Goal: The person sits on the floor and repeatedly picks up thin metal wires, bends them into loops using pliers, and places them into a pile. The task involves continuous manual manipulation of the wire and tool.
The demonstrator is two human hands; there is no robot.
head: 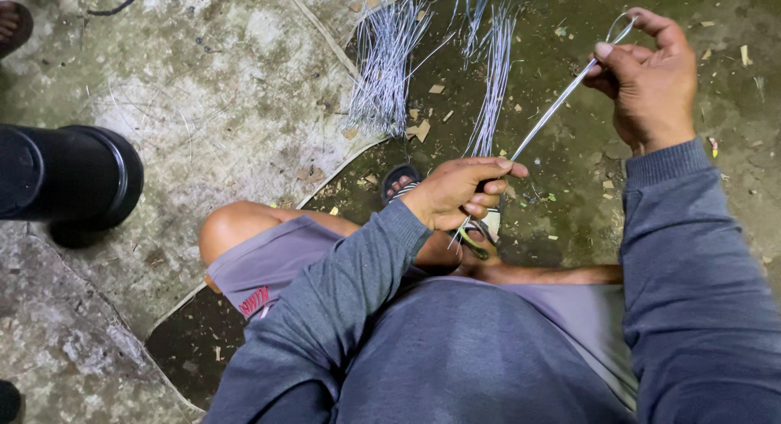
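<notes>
A doubled length of shiny metal wire (553, 115) stretches taut between my two hands. My left hand (460, 192) is closed around its lower end just above my knee, with a small tool (476, 241) poking out beneath the fist. My right hand (647, 78) is raised higher and to the right, pinching the looped top end of the wire between thumb and fingers. I am crouched in a grey long-sleeved top and grey shorts, one sandalled foot (400, 180) on the ground.
Bundles of cut silvery wires (386, 66) lie fanned on the dirty concrete floor (244, 82) ahead, a second bundle (492, 90) beside them. A large black pipe (69, 176) lies at the left. Small chips and scraps litter the ground.
</notes>
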